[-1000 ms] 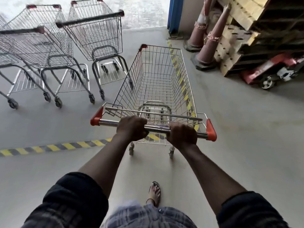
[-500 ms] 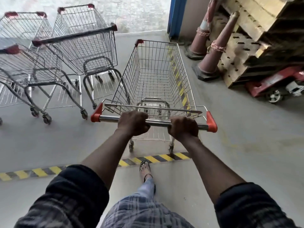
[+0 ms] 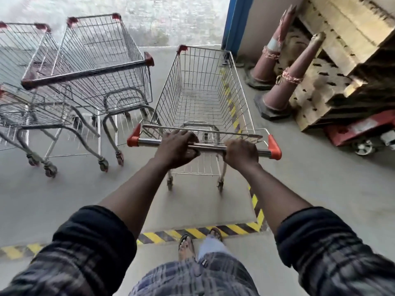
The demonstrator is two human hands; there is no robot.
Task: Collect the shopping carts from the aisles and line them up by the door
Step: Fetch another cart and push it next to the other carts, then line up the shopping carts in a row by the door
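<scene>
Cart in hand: we have the shopping cart [image 3: 205, 86] between the parked row on our left and the cones on our right, nose toward the bright doorway [image 3: 171, 18].
Left hand: our left hand [image 3: 177, 146] wraps over the handle bar [image 3: 211, 147], left of its middle.
Right hand: our right hand [image 3: 241, 153] is clenched round the same bar, nearer the right red end cap.
How it handles: we judge the empty wire basket light but stiff. It should roll easily on its casters and may swing at the nose if we push unevenly.
Where to hold: the bare metal bar, hands apart as they are, gives us steering. The thin wires would bite the fingers.
Surface: the polished bar may be slick, so we want a full wrap.
Carts counted: three, ours plus the near parked cart [image 3: 102, 67] and the far parked cart [image 3: 21, 50]. The left edge may hide more.
Cones counted: two traffic cones [image 3: 286, 82].
Hands counted: two, both on one bar.
Floor: striped hazard tape [image 3: 198, 232] lies under our feet.
Risk: wire catching on the near parked cart just beside ours.
</scene>
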